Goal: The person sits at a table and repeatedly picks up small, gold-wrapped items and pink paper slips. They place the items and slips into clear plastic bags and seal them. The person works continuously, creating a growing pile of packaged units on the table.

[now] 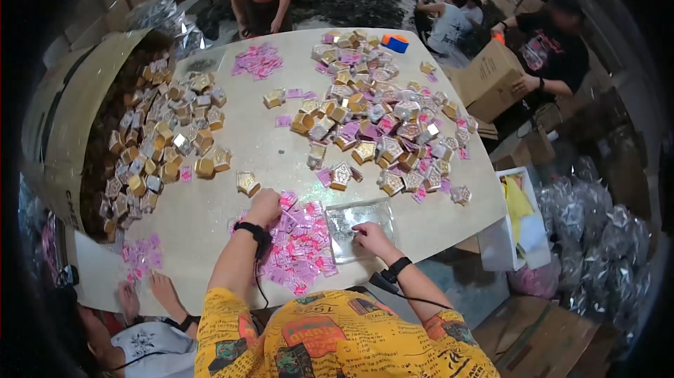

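Observation:
My left hand is curled closed at the upper left edge of a pile of pink printed packets. Whatever its fingers hold is hidden. Just beyond it lies a gold pentagon-shaped box. My right hand is over a shallow clear tray, its index finger stretched out toward the tray's inside and nothing visibly held. The tray stands against the right side of the packet pile. A black band circles each of my wrists, with a cable running from it.
Gold and silver boxes mixed with pink packets heap at right; others spill from a large carton at left. A tape roll lies far off. A co-worker's hands are at lower left. Another person handles a brown carton.

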Available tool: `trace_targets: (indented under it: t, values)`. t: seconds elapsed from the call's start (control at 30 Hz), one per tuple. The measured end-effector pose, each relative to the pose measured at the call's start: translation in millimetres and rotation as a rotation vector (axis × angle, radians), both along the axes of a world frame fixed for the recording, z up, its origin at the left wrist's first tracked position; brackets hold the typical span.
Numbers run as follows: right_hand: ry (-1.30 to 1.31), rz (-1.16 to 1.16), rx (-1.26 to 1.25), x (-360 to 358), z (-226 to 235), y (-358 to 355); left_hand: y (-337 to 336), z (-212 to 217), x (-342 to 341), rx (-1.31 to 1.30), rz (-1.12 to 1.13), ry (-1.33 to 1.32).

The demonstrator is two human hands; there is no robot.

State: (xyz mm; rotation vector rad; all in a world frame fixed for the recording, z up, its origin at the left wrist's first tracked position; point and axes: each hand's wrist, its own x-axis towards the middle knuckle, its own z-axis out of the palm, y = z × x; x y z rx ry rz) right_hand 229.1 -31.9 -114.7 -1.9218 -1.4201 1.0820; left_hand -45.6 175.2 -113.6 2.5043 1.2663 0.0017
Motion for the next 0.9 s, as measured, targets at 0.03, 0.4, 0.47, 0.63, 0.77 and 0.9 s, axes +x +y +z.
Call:
trace_targets:
  t: [0.03,0.4,0.47,0.63,0.77,0.9]
  values:
    - [-0.082,0.03,0.011,0,-4,2,-2,14,-3,-0.001,0.009,-0.132]
    - [-0.334,0.18,0.084,-13,30,10,-35,46,-34,-0.443,0.343,-0.598]
    - [-0.338,0.189,0.068,-10,34,12,-40,41,-37,-0.545,0.417,-0.686]
    - [-0.333,0.16,0.176,-1,33,11,-61,58,-34,-0.558,0.452,-0.852]
    - [-0.152,0.045,0.201,9,26,17,-69,66,-32,-0.461,0.553,-1.035]
    - [0.371,-0.092,0.117,21,40,26,-81,90,-20,-0.456,0.608,-1.137]
